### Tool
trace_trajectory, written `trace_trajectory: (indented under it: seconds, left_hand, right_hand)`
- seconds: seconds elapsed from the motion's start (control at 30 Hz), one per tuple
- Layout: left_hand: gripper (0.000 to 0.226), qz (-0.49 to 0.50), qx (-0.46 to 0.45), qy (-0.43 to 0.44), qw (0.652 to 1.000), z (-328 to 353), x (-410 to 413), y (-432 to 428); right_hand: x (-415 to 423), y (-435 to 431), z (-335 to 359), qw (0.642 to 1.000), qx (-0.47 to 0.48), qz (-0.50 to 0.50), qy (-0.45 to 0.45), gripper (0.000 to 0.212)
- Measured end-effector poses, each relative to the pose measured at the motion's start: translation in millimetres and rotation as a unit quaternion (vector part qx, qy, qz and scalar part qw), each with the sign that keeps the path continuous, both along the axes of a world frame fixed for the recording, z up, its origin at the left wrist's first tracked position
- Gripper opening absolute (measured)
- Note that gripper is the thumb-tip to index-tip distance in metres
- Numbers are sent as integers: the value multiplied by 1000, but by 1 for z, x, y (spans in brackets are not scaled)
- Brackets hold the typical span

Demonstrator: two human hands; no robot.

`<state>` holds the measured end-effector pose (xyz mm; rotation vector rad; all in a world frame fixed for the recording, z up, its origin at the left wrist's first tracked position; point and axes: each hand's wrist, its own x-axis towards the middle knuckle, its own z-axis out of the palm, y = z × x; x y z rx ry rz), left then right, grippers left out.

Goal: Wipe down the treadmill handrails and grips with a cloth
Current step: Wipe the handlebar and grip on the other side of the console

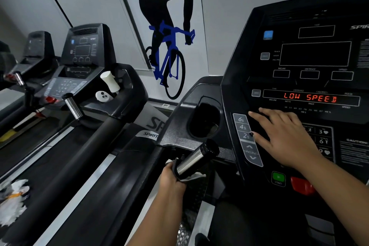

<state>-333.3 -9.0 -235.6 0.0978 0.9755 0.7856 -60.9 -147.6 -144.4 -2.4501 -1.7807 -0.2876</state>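
Left hand [171,175] is curled round the lower end of the metal grip [194,159], with the cloth [194,176] trapped between palm and tube. Only a pale corner of the cloth shows, poking out under the fingers. The grip sticks up at a slant from the console's lower left corner, just below the cup holder [205,122].

Right hand [285,138] lies flat on the console [299,56], fingers spread and holding nothing. The thumb is near the incline buttons [246,136] at the left edge, and the fingertips sit just under the display [310,97] reading LOW SPEED. The forearm passes over the red button [301,184], beside the green start button [278,178].

Handling, my judgement:
- The cloth is soft, light and thin, so it conforms to the tube but bunches easily. Keep it wrapped fully round rather than pinching an edge.
- The grip is rigid, fixed and polished, so likely slick. Squeeze it and slide or twist along its length up to the black end cap.
- The handrail [111,195] running down from the console's left corner looks matte and wider, so it needs an open-palm wipe.

Left wrist is straight, the forearm comes up from the bottom edge, and the knuckles face left.
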Motion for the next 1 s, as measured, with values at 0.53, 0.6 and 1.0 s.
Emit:
trace_trajectory:
  seconds: [0.53, 0.6, 1.0]
  left_hand:
    - [18, -17, 30, -1, 999, -18, -9, 16]
    - [20, -8, 27, 11, 1000, -20, -9, 18]
    - [27, 23, 25, -6, 999, -2, -1, -1]
  right_hand:
    - [1, 3, 2, 1000, -8, -4, 14, 64]
    - [2, 4, 2, 1000, -6, -4, 15, 64]
    - [3, 3, 1, 1000, -1, 1, 16, 64]
